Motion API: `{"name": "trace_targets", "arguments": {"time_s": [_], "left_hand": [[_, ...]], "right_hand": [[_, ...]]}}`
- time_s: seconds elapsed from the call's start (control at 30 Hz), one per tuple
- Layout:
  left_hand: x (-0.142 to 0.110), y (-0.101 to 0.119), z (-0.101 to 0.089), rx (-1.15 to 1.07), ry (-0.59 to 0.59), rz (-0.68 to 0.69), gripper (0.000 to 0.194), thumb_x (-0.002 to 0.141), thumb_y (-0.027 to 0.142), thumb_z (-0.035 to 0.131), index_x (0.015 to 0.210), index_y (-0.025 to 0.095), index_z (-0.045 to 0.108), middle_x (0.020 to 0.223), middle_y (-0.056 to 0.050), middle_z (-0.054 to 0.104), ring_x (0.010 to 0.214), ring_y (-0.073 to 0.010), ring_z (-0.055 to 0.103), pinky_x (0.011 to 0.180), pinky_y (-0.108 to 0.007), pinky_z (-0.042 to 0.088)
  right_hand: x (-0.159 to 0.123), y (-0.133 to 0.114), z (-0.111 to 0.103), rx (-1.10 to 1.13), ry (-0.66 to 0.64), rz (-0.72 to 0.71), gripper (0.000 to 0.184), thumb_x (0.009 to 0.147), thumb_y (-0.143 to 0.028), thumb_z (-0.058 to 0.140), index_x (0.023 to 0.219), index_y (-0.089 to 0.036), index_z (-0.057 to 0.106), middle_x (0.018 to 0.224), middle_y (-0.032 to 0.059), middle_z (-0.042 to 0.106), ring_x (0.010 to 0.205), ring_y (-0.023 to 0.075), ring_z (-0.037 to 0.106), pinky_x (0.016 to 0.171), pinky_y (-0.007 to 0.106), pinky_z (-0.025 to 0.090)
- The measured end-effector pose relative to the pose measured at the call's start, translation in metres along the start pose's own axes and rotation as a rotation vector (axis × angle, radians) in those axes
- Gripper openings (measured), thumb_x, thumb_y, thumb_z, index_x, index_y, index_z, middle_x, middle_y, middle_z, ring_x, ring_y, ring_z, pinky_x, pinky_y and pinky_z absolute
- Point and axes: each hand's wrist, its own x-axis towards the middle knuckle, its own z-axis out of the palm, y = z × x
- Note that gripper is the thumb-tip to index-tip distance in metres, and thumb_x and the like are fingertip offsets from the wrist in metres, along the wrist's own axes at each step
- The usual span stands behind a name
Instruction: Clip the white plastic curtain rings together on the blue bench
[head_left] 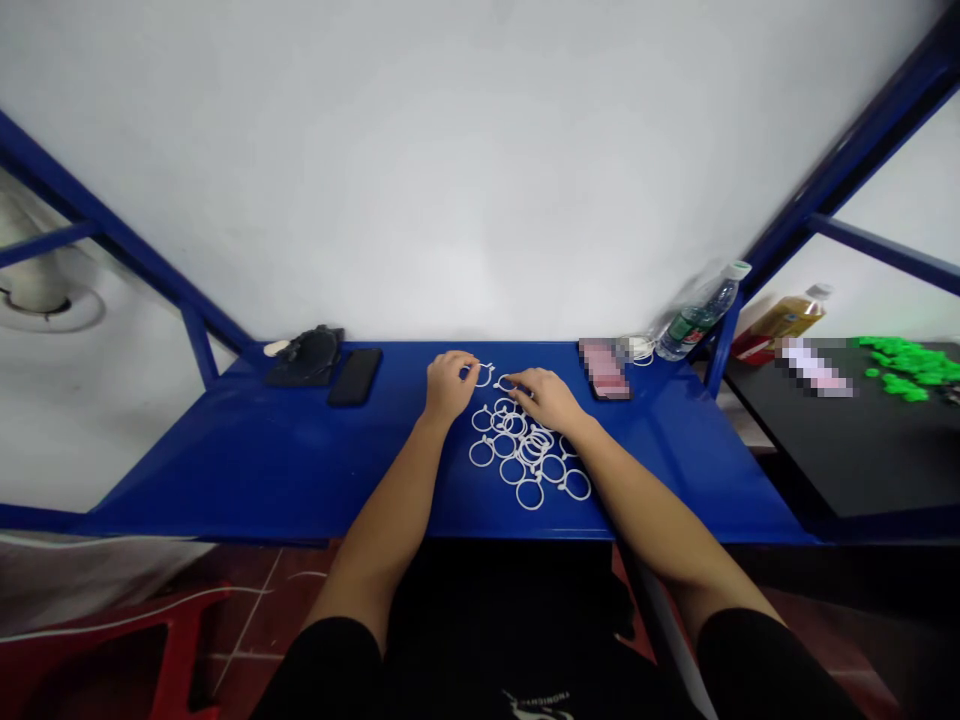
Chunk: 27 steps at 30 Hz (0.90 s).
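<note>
holding white rings [482, 376], both hands [495, 388], blue table [247, 470]

No word readable for certain. Black shirt [517, 620], nearer the wearer than either hand: small pale lettering [551, 697] on the front, too unclear to spell out. Clear bottle [701, 318], beyond and to the right of the right hand [551, 400]: green-and-red label [684, 332], print too small. Farther right, bottle of yellow liquid [789, 318]: red label [752, 346], also illegible. No legible numbers or signs.
</note>
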Motion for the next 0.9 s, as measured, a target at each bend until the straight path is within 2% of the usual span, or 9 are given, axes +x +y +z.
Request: {"name": "trace_targets", "arguments": {"time_s": [0.1, 0.23, 0.33, 0.43, 0.6, 0.77, 0.9], "left_hand": [[-0.006, 0.018, 0.004, -0.107, -0.025, 0.058, 0.011, 0.095, 0.025, 0.063, 0.092, 0.023, 0.074, 0.109, -0.008, 0.076, 0.109, -0.0259, 0.066, 0.105, -0.041, 0.044], [-0.012, 0.030, 0.010, -0.195, -0.036, 0.119, 0.011, 0.095, 0.027, 0.064, 0.092, 0.023, 0.074, 0.104, -0.007, 0.075, 0.104, -0.0250, 0.066, 0.102, -0.040, 0.045], [-0.015, 0.031, 0.012, -0.209, -0.077, 0.163, 0.012, 0.094, 0.024, 0.063, 0.093, 0.024, 0.075, 0.102, -0.007, 0.076, 0.102, -0.0258, 0.066, 0.100, -0.041, 0.044], [-0.017, 0.031, 0.012, -0.130, -0.129, 0.213, 0.017, 0.092, 0.019, 0.062, 0.098, 0.024, 0.077, 0.106, -0.007, 0.076, 0.105, -0.0277, 0.065, 0.103, -0.044, 0.040], [-0.019, 0.034, 0.011, -0.074, -0.147, 0.241, 0.021, 0.095, 0.023, 0.060, 0.101, 0.026, 0.079, 0.106, -0.007, 0.076, 0.108, -0.0277, 0.064, 0.110, -0.047, 0.035], [-0.020, 0.036, 0.013, -0.224, -0.094, 0.217, 0.022, 0.098, 0.032, 0.062, 0.110, 0.029, 0.080, 0.108, -0.007, 0.077, 0.105, -0.0267, 0.066, 0.104, -0.045, 0.042], [-0.022, 0.038, 0.018, -0.222, -0.071, 0.214, 0.017, 0.096, 0.034, 0.066, 0.099, 0.028, 0.082, 0.101, -0.007, 0.078, 0.101, -0.0259, 0.067, 0.100, -0.044, 0.045]], "right_hand": [[0.000, -0.005, 0.001, 0.065, 0.104, 0.039, 0.031, 0.101, -0.033, 0.060, 0.129, -0.024, 0.071, 0.107, 0.0105, 0.077, 0.096, 0.0269, 0.068, 0.092, 0.043, 0.051], [-0.001, -0.011, -0.002, 0.153, 0.203, 0.086, 0.024, 0.101, -0.033, 0.059, 0.116, -0.024, 0.075, 0.101, 0.0089, 0.077, 0.094, 0.0251, 0.069, 0.088, 0.040, 0.053], [-0.001, -0.016, -0.005, 0.302, 0.212, 0.102, 0.021, 0.098, -0.037, 0.062, 0.106, -0.024, 0.076, 0.093, 0.0053, 0.077, 0.084, 0.0215, 0.069, 0.080, 0.036, 0.054], [-0.001, -0.020, -0.003, 0.405, 0.202, 0.120, 0.022, 0.092, -0.043, 0.070, 0.100, -0.024, 0.077, 0.085, 0.0027, 0.075, 0.076, 0.0193, 0.066, 0.074, 0.033, 0.053], [0.000, -0.021, 0.002, 0.363, 0.207, 0.122, 0.028, 0.093, -0.050, 0.068, 0.096, -0.024, 0.077, 0.082, 0.0031, 0.074, 0.074, 0.0196, 0.066, 0.072, 0.032, 0.053], [-0.001, -0.020, -0.006, 0.289, 0.323, 0.129, 0.030, 0.097, -0.051, 0.066, 0.094, -0.023, 0.078, 0.087, 0.0058, 0.077, 0.078, 0.0213, 0.069, 0.077, 0.034, 0.054], [-0.002, -0.019, -0.007, 0.263, 0.313, 0.105, 0.030, 0.098, -0.050, 0.065, 0.093, -0.023, 0.078, 0.087, 0.0059, 0.078, 0.078, 0.0213, 0.071, 0.076, 0.033, 0.054]]}}
